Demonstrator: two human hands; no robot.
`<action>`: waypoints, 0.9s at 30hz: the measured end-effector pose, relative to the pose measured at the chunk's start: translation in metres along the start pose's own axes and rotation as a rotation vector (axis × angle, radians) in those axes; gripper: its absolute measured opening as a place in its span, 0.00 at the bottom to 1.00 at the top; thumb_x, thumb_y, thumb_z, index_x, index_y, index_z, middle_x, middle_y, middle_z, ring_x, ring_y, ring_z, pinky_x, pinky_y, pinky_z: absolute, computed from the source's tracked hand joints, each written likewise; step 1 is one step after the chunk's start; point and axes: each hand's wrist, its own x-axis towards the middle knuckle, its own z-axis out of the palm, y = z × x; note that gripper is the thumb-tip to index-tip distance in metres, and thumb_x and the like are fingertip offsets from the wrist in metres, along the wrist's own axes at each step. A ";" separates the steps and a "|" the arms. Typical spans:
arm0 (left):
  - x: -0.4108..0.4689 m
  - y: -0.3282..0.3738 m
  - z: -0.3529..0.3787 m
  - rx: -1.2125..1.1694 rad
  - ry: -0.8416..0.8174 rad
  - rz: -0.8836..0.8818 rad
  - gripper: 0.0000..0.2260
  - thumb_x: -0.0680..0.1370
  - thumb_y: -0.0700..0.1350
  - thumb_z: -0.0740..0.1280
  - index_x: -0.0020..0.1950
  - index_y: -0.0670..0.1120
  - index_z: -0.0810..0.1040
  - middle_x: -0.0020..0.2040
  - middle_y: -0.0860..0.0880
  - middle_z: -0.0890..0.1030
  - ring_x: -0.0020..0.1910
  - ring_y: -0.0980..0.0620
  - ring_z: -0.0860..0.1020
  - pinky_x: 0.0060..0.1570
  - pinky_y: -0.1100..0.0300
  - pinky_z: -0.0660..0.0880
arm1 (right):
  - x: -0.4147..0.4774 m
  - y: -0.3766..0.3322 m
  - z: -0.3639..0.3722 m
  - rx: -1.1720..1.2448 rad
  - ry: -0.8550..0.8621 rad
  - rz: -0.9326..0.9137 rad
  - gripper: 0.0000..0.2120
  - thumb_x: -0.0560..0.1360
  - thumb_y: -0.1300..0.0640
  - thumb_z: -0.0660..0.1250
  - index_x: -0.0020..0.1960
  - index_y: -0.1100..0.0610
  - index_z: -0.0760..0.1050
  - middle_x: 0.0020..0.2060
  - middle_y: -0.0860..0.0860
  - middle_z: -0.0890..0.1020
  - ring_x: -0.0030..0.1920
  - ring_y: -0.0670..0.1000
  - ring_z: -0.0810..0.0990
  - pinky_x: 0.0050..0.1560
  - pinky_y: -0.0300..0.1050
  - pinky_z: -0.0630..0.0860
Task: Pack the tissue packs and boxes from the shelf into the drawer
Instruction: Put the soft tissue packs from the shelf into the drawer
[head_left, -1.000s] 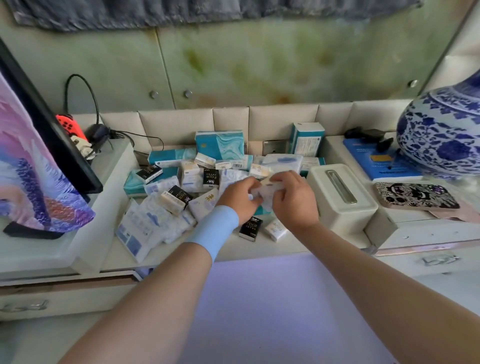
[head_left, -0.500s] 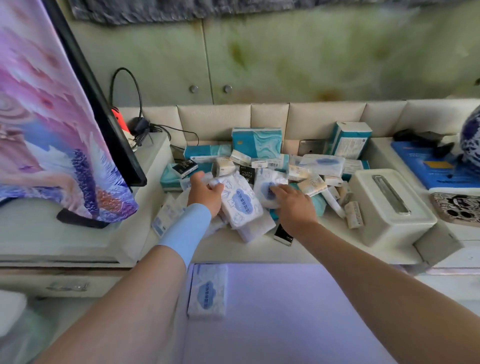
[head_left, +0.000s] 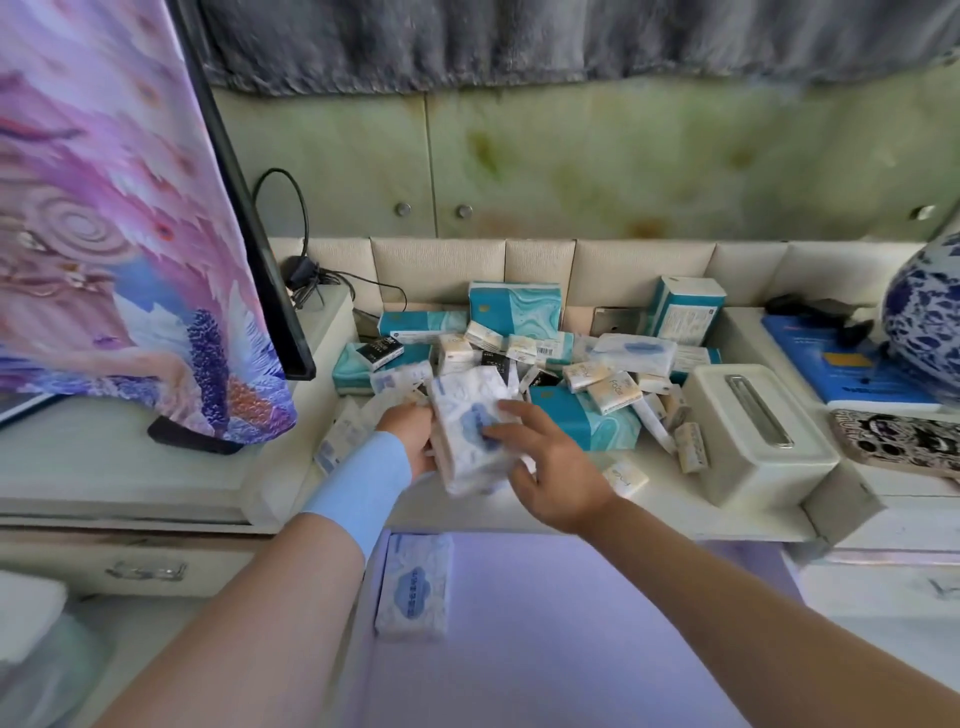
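Left hand (head_left: 411, 440) partly hidden behind tissue pack (head_left: 465, 410), apparently gripping; vase (head_left: 927, 322) edge-cropped

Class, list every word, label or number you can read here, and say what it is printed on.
"Face": small cream tissue pack on the shelf.
Blue print on the held white pack: blurred, unreadable.
Blue characters on the white pack in the drawer: too blurred.
Barcode label, teal boxes, blue book: too small to read.
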 end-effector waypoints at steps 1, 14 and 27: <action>-0.003 -0.005 -0.005 0.002 0.013 -0.001 0.10 0.80 0.44 0.61 0.57 0.44 0.80 0.48 0.42 0.83 0.43 0.43 0.81 0.38 0.51 0.80 | -0.004 -0.007 0.003 0.076 0.005 0.062 0.18 0.75 0.61 0.59 0.60 0.55 0.81 0.68 0.51 0.71 0.63 0.42 0.71 0.63 0.32 0.67; -0.051 -0.069 -0.046 0.688 -0.059 0.166 0.14 0.77 0.53 0.67 0.51 0.42 0.77 0.51 0.39 0.82 0.48 0.41 0.82 0.47 0.50 0.81 | -0.024 -0.046 0.037 0.792 -0.504 0.967 0.08 0.79 0.65 0.66 0.57 0.58 0.76 0.57 0.58 0.83 0.59 0.59 0.82 0.58 0.62 0.79; -0.038 -0.135 -0.077 1.618 -0.237 0.511 0.24 0.75 0.56 0.67 0.70 0.52 0.68 0.67 0.51 0.67 0.68 0.48 0.67 0.62 0.53 0.70 | -0.044 -0.030 0.131 0.808 -0.392 1.269 0.11 0.78 0.66 0.65 0.61 0.62 0.76 0.55 0.60 0.82 0.50 0.58 0.81 0.44 0.51 0.80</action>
